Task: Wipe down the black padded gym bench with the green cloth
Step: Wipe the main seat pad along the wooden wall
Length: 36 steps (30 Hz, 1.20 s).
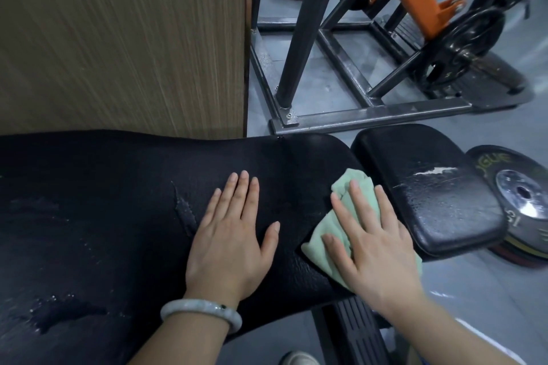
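Both hands lie flat with straight fingers on the black padded bench (118, 216), the left hand (234, 234) bare, the right hand (376, 243) pressing the green cloth (326, 234) near the bench's seat-pad gap.

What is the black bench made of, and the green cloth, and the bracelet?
The bench looks like black vinyl or fake leather over padding: it has a pebbly grain, with torn and cracked patches. The cloth seems a soft, fuzzy fabric, maybe microfibre, since it folds limply under the right hand. The bracelet looks like smooth, pale polished stone, perhaps jade, though it could be glass.
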Each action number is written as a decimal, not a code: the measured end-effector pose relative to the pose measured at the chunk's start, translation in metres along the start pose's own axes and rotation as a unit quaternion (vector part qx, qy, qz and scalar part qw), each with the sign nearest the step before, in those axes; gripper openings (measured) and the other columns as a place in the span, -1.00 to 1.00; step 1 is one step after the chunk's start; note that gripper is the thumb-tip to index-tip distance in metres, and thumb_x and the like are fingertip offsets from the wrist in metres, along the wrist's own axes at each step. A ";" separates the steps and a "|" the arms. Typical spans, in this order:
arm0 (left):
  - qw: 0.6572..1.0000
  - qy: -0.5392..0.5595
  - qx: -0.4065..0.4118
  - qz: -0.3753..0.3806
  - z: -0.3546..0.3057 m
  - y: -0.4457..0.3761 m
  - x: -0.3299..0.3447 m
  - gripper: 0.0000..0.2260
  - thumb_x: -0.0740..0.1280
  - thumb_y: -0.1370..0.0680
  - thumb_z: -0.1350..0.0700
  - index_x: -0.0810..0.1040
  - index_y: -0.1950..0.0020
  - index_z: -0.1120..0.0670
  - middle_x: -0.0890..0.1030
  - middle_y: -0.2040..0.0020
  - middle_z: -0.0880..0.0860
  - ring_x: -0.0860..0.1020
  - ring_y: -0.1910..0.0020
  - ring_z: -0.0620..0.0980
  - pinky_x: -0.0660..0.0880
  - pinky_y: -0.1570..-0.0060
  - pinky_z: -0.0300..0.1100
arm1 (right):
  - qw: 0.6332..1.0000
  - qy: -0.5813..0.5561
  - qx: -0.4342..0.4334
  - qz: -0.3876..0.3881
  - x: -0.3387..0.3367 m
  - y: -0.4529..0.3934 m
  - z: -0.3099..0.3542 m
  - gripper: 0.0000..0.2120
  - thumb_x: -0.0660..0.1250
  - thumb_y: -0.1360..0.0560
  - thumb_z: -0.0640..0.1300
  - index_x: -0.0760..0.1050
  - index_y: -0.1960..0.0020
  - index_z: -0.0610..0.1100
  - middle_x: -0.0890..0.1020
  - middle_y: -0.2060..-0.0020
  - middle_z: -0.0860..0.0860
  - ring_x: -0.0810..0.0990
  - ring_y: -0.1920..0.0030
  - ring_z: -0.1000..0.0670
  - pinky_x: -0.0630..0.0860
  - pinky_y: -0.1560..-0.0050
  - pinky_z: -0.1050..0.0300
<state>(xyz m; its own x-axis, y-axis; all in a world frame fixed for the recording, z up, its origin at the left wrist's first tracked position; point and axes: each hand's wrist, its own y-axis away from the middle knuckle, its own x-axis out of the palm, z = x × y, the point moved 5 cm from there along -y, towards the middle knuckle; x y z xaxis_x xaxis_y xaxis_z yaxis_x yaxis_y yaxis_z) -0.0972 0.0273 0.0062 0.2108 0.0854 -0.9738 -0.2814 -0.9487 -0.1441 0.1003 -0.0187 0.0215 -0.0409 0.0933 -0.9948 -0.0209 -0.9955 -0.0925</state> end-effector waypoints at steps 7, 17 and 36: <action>1.000 0.009 0.001 -0.005 0.000 0.001 0.000 -0.37 0.01 -0.58 -0.19 0.28 -0.51 0.19 0.28 -0.52 0.12 0.18 -0.53 0.03 0.06 -0.42 -0.03 | 0.999 0.001 -0.033 0.029 0.001 -0.011 0.000 -0.36 -0.17 -0.58 0.34 0.35 -0.47 0.08 0.27 -0.51 -0.01 0.17 -0.50 -0.24 0.44 -0.23 -0.29; 1.000 0.007 -0.001 0.004 0.000 0.000 0.001 -0.38 0.00 -0.59 -0.20 0.27 -0.52 0.18 0.26 -0.53 0.12 0.16 -0.53 0.02 0.07 -0.42 -0.02 | 0.997 -0.002 -0.021 0.074 0.006 -0.099 0.005 -0.21 -0.34 -0.36 0.42 -0.02 -0.55 0.23 -0.12 -0.57 0.12 -0.19 -0.56 -0.11 0.13 -0.47 -0.19; 1.000 0.002 0.001 -0.005 0.000 0.000 0.000 -0.38 0.03 -0.58 -0.18 0.30 -0.49 0.20 0.30 -0.50 0.13 0.21 -0.51 0.04 0.08 -0.41 -0.02 | 0.998 0.009 -0.046 0.031 0.002 -0.030 0.014 -0.37 -0.18 -0.59 0.30 0.38 -0.45 0.05 0.31 -0.49 -0.02 0.23 -0.48 -0.26 0.26 -0.35 -0.24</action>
<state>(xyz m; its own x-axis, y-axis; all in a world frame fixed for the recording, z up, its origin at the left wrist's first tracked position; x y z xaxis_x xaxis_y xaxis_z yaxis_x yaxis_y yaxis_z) -0.0976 0.0276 0.0067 0.2178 0.0931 -0.9715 -0.2816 -0.9471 -0.1539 0.0872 0.0115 0.0225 -0.0208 0.0311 -0.9993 0.0727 -0.9968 -0.0326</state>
